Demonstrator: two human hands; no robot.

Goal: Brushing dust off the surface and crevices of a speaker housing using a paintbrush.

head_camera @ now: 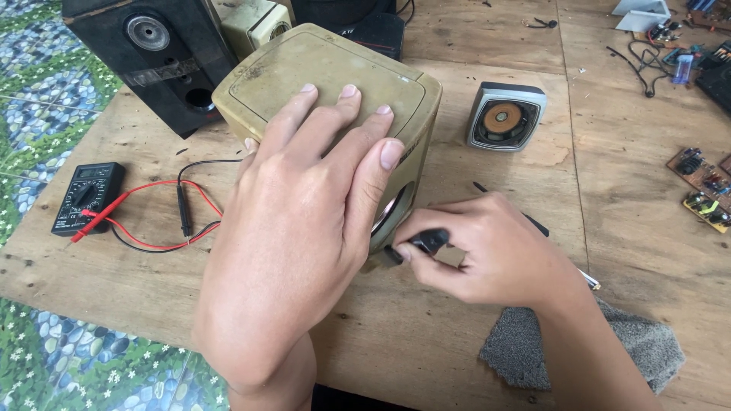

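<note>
The bare plywood worktop (487, 53) is carrying everything in view. Directly under the left hand, a yellowed beige plastic speaker box (335, 76) is lying on its side, its front opening facing the right hand. The left hand (304, 228) is spread flat, fingers apart, pressing down on the upper panel of the box and closing on nothing. The right hand (487, 251) is sitting just beside the front face, fingers clamped together on the black handle of a slim tool (419, 245), apparently a screwdriver; its tip is meeting the rim of the opening, though the contact point is hidden.

Judged from this position, work on the front face is under way: the cabinet is lying steadied and the tool is applied, but the box is reading as closed, and no loose screws can be made out on the worktop.

Beyond the left hand, a tall black wooden speaker cabinet (156, 57) is standing. Below the right wrist, a grey foam pad (525, 354) is lying flat. Beyond the right hand, a small grey-framed speaker unit with a copper-coloured cone (505, 116) is standing apart. Well to the outer side of the left hand, a black handheld multimeter (86, 196) is resting with its red and black test leads (164, 221) looped toward the box.
</note>
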